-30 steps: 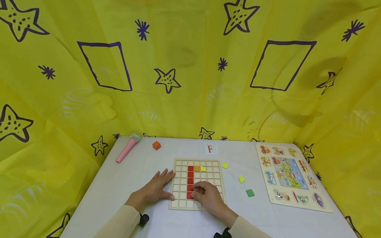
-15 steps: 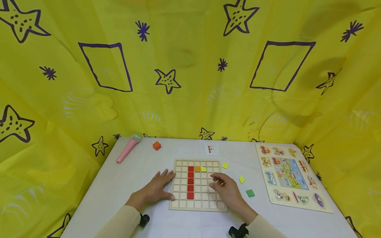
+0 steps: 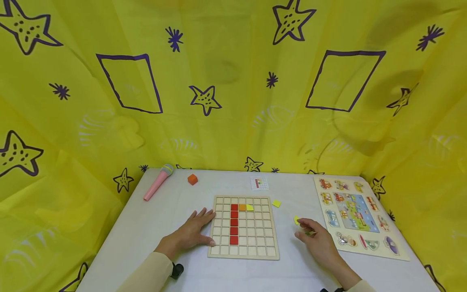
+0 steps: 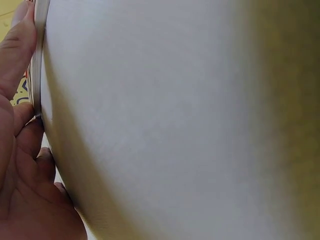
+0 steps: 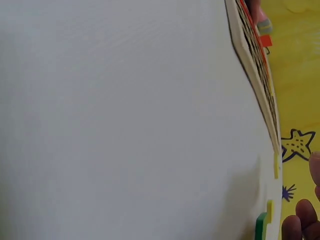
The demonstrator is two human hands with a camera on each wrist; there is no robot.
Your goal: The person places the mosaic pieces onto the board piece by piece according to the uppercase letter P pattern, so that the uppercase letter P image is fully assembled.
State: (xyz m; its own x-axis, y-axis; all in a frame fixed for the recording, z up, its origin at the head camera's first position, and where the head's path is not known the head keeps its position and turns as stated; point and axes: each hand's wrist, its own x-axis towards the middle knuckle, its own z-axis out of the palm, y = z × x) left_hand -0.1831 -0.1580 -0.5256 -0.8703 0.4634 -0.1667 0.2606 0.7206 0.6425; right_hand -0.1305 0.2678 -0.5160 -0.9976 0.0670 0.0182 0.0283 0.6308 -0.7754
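A wooden grid board [image 3: 255, 256] lies in the middle of the table. A column of red square tiles [image 3: 234, 222] sits in its cells, with an orange tile [image 3: 242, 207] and a rounded yellow tile [image 3: 249, 207] beside the top one. My left hand [image 3: 190, 232] rests spread at the board's left edge, fingertips and thumb on its frame. Right of the board, my right hand [image 3: 319, 243] hovers with thumb and index finger apart over a green tile [image 5: 260, 226], mostly hidden by it in the head view. A yellow rounded tile [image 3: 296, 220] lies by its index fingertip.
A yellow square tile [image 3: 276, 203] lies off the board's upper right corner. Behind the board is a small pattern card [image 3: 259, 183]. An orange cube [image 3: 192, 179] and a pink toy microphone [image 3: 158, 182] are at back left. A picture puzzle board [image 3: 365, 246] fills the right side.
My right hand has left the red column and moved right, off the board, to the green tile. The left hand stays where it was.
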